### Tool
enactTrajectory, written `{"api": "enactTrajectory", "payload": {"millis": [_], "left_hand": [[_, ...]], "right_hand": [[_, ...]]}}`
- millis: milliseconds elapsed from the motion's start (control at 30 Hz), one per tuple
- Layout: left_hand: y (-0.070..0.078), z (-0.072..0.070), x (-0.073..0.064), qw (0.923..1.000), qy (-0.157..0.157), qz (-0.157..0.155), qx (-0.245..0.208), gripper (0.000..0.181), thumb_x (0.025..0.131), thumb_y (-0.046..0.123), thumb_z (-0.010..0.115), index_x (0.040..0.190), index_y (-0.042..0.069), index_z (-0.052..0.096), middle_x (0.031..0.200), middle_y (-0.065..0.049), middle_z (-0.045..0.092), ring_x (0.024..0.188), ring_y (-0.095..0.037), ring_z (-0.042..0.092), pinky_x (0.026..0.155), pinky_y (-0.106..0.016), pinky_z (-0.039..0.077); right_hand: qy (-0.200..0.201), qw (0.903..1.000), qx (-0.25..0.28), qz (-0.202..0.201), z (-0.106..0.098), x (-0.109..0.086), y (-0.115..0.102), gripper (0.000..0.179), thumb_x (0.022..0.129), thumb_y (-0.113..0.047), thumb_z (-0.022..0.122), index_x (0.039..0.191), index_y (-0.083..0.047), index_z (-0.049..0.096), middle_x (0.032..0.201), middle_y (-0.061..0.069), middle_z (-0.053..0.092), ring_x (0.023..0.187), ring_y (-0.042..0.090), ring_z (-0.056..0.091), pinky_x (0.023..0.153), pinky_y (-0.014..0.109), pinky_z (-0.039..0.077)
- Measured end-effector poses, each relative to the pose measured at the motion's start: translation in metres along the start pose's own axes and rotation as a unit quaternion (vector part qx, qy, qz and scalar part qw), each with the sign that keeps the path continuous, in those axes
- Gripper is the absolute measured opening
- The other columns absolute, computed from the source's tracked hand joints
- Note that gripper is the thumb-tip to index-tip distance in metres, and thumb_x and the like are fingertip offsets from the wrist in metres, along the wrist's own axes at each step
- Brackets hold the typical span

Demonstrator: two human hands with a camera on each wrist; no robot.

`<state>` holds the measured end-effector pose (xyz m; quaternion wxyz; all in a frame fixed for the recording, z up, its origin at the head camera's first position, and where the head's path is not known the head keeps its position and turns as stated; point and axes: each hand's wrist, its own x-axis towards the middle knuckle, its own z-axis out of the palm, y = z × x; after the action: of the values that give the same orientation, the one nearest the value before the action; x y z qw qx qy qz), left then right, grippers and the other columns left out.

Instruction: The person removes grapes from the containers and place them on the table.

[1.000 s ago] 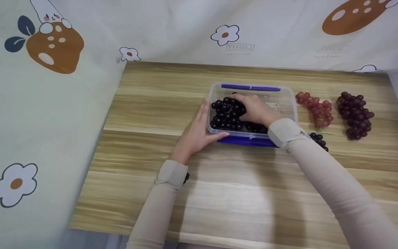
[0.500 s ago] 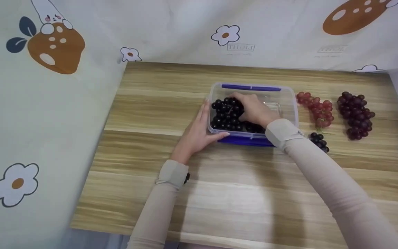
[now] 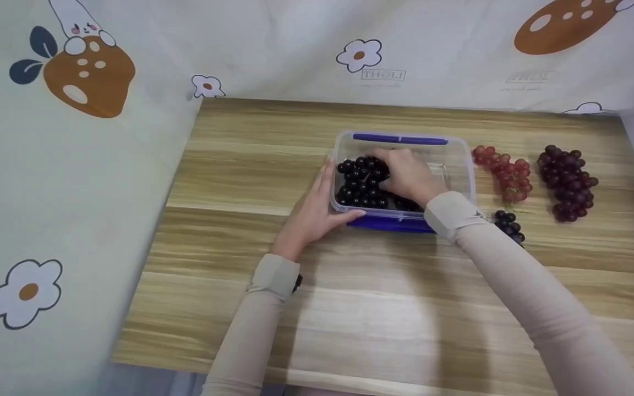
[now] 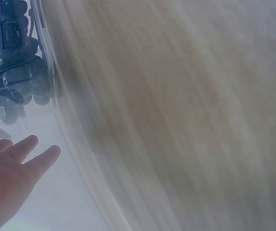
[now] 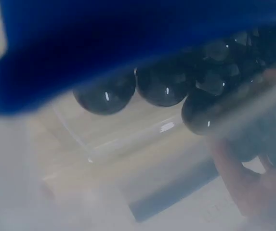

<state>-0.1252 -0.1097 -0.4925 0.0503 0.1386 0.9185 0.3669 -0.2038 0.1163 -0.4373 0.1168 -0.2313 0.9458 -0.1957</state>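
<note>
A clear plastic food box [image 3: 457,157] with blue clips stands on the wooden table. In its left part lies a bunch of black grapes [image 3: 356,184]. My right hand [image 3: 408,173] reaches down into the box, fingers and thumb curled round the right side of that bunch; its fingertips are partly hidden in the head view. Against the box's left wall, my left hand [image 3: 311,214] rests with straight fingers, its thumb along the near left corner. Through the cloudy box wall, the right wrist view shows dark grapes [image 5: 162,86] and, close up, a blue clip [image 5: 104,43].
Right of the box lie a bunch of light red grapes [image 3: 509,176] and a bunch of dark purple grapes [image 3: 566,184]. A smaller black bunch [image 3: 508,224] sits near the box's front right corner, partly behind my right sleeve. A patterned curtain [image 3: 284,49] hangs along the table's back.
My right hand and wrist have shifted slightly left, and the grapes under the fingers have moved a little with them. More of the small black bunch shows now. The left hand stays in place.
</note>
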Motion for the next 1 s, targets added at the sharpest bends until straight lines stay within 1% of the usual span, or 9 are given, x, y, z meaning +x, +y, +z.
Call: {"api": "enactTrajectory", "payload": {"millis": [133,300,500,700,867,1000], "left_hand": [[0.0,0.0,0.0,1.0,0.001,0.001,0.001,0.125,0.088,0.072,0.071,0.171,0.015,-0.003,0.178,-0.017,0.007,0.161,-0.038,0.019,0.131,-0.05,0.023],[0.001,0.001,0.001,1.0,0.001,0.004,-0.001,0.125,0.088,0.072,0.072,0.171,0.014,-0.003,0.178,-0.015,0.005,0.161,-0.036,0.018,0.132,-0.05,0.022],[0.001,0.001,0.002,1.0,0.0,0.007,-0.002,0.126,0.088,0.074,0.07,0.171,0.015,-0.004,0.178,-0.012,0.001,0.161,-0.038,0.018,0.131,-0.051,0.022],[-0.001,0.001,0.001,0.9998,0.009,0.015,0.005,0.125,0.088,0.072,0.071,0.171,0.012,-0.001,0.178,-0.015,0.003,0.16,-0.042,0.02,0.13,-0.053,0.023],[-0.003,0.001,0.0,0.9996,0.012,0.026,0.008,0.124,0.089,0.071,0.071,0.171,0.011,-0.001,0.178,-0.017,0.004,0.16,-0.042,0.02,0.131,-0.053,0.023],[-0.002,0.001,0.001,0.9997,0.011,0.023,0.006,0.125,0.089,0.07,0.072,0.171,0.01,-0.001,0.178,-0.017,0.005,0.16,-0.041,0.02,0.131,-0.052,0.023]], "right_hand": [[0.007,0.9997,-0.021,0.003,-0.002,-0.001,-0.001,0.07,0.084,-0.002,0.085,0.149,-0.011,0.06,0.142,0.026,0.064,0.124,0.05,0.064,0.107,0.061,0.053],[0.012,0.9996,-0.025,-0.002,-0.005,-0.004,-0.003,0.069,0.084,-0.002,0.084,0.148,-0.009,0.061,0.14,0.027,0.065,0.123,0.05,0.065,0.107,0.061,0.054],[0.014,0.9994,-0.031,0.002,-0.009,-0.007,-0.006,0.07,0.084,-0.002,0.084,0.149,-0.011,0.06,0.141,0.026,0.065,0.123,0.05,0.064,0.106,0.062,0.054],[0.021,0.9991,-0.037,0.002,-0.011,-0.009,-0.009,0.069,0.085,-0.004,0.084,0.149,-0.01,0.06,0.139,0.025,0.066,0.123,0.048,0.064,0.106,0.061,0.054],[0.038,0.9987,-0.033,-0.008,-0.013,-0.012,-0.011,0.067,0.085,-0.003,0.083,0.148,-0.01,0.061,0.137,0.025,0.068,0.121,0.048,0.066,0.104,0.061,0.055],[0.049,0.9984,-0.021,-0.018,-0.015,-0.014,-0.011,0.068,0.085,-0.001,0.083,0.149,-0.011,0.061,0.139,0.024,0.067,0.122,0.047,0.066,0.105,0.061,0.055]]}}
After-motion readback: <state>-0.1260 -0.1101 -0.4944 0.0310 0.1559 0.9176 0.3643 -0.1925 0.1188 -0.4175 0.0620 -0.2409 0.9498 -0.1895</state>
